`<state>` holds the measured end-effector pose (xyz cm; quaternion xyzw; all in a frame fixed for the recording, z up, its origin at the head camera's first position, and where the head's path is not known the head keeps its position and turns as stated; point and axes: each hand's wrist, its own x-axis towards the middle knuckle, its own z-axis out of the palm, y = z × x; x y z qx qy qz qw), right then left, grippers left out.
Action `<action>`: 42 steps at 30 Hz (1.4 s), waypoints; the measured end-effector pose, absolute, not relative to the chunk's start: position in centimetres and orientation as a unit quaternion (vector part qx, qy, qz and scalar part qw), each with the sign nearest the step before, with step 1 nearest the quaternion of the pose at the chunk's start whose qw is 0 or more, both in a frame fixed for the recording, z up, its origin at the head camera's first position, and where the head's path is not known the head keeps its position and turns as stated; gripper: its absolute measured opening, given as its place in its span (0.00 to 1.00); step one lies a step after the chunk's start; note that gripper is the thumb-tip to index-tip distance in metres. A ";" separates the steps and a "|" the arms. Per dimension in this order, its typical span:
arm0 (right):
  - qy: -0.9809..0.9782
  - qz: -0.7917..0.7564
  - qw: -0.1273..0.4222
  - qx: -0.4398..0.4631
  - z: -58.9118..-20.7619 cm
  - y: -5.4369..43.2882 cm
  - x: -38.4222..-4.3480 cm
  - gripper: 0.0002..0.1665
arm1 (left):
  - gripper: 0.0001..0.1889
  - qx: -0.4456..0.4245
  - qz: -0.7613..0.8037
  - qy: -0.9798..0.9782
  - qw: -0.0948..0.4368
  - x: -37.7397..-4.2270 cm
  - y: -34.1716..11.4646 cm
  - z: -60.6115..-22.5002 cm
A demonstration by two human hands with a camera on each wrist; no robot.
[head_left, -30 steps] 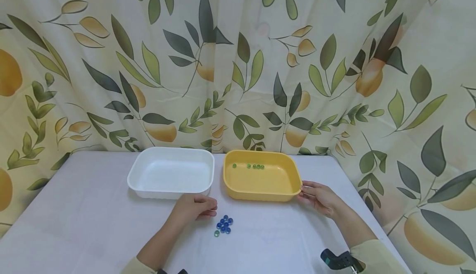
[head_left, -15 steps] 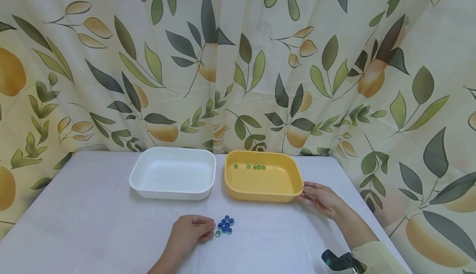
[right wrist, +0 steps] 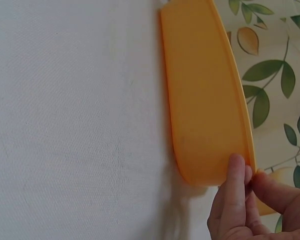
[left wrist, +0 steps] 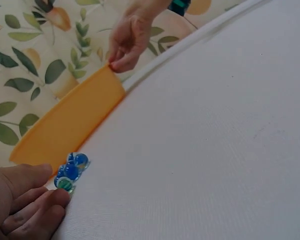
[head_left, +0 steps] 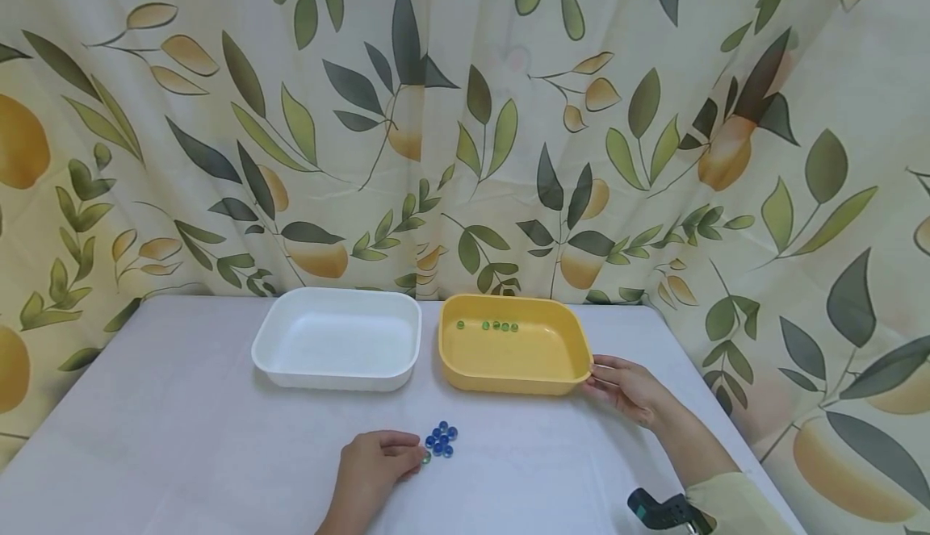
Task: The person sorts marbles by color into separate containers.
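My left hand [head_left: 374, 470] is low over the table, its fingertips right at a green marble [left wrist: 64, 184] beside a cluster of blue marbles [head_left: 441, 438]. In the left wrist view the thumb and fingers [left wrist: 42, 212] are apart, with the green marble just beyond their tips; whether they touch it I cannot tell. My right hand [head_left: 628, 390] pinches the rim of the yellow tray [right wrist: 205, 100] at its near right corner, thumb on one side and fingers on the other. Several green marbles [head_left: 505, 328] lie inside that tray, toward its back.
A white tray [head_left: 334, 378] stands left of the yellow one, with a small gap between them. Both sit near the back edge of the white-covered table [head_left: 182, 422]. Behind hangs a leaf-and-fruit patterned curtain [head_left: 472, 156].
My left hand has drawn back from the front of the white tray toward me, down to the green marble by the blue ones. The right hand has stayed at the yellow tray's rim.
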<state>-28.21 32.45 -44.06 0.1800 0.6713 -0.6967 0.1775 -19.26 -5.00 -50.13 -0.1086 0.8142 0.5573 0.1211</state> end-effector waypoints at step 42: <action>0.661 -0.706 0.188 0.170 -43.9 32.5 -28.1 0.39 | 0.11 -0.122 0.473 0.871 0.051 -18.7 -3.0 -50.2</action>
